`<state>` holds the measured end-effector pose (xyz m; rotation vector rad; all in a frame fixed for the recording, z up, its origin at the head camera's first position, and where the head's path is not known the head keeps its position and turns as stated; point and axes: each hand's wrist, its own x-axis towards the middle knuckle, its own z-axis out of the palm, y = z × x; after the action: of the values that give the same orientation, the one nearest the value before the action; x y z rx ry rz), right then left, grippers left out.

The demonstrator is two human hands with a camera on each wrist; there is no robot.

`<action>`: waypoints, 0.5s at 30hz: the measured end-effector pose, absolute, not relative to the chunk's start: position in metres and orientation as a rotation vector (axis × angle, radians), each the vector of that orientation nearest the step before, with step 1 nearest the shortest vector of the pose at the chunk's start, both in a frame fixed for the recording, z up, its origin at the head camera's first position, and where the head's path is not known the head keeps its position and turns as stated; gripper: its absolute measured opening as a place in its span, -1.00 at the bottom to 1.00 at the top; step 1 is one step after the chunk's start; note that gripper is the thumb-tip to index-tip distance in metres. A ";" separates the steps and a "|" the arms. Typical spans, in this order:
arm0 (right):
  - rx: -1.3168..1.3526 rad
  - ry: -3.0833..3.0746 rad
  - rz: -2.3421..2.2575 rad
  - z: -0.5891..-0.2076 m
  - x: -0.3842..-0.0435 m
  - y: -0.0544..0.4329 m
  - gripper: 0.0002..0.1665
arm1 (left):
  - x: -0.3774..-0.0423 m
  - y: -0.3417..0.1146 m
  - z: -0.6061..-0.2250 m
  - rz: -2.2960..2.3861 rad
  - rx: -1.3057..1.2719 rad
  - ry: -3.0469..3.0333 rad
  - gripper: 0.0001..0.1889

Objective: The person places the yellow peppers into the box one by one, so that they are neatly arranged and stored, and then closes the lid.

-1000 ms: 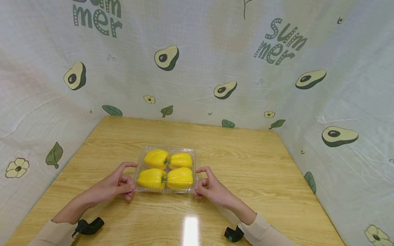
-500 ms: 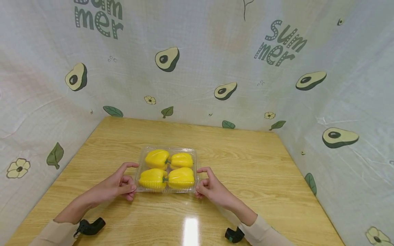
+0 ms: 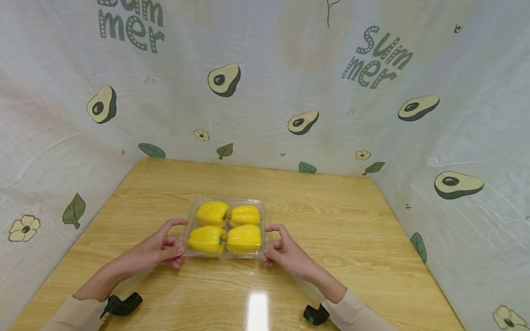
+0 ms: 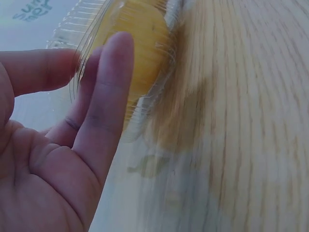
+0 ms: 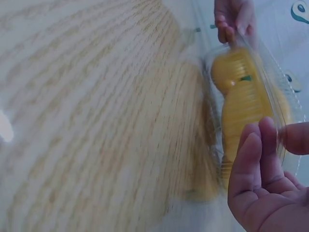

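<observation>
A clear plastic clamshell box [image 3: 232,199] stands on the table with several yellow bell peppers [image 3: 244,238] inside, packed in two rows with their green stems toward the middle. My left hand [image 3: 163,248] pinches the box's near left corner between thumb and fingers, its index finger reaching up along the side. At the near right corner my right hand [image 3: 285,253] does the same, mirrored. In the left wrist view the thumb meets the thin rim while other fingers lie against the ribbed wall. The right wrist view shows both hands at opposite ends of the box.
The light wooden table [image 3: 331,220] is bounded at the back and sides by a pale cloth [image 3: 265,92] printed with avocados, leaves and flowers. A black device [image 3: 124,304] is strapped at the left wrist, another black device [image 3: 316,315] at the right.
</observation>
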<state>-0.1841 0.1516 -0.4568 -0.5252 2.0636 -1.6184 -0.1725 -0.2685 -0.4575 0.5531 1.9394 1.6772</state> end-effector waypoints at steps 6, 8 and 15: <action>-0.543 2.093 -1.567 -0.457 -0.186 0.157 -0.41 | -0.173 -0.270 -0.458 1.647 0.549 2.002 -0.21; -0.539 2.106 -1.547 -0.456 -0.187 0.159 -0.41 | -0.173 -0.272 -0.458 1.636 0.554 2.035 -0.22; -0.610 2.201 -1.473 -0.445 -0.189 0.174 -0.36 | -0.175 -0.277 -0.456 1.502 0.579 2.324 -0.35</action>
<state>-0.1893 0.1737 -0.4450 -0.6100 2.2006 -1.4731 -0.1748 -0.2774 -0.4555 0.5786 2.3240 1.5023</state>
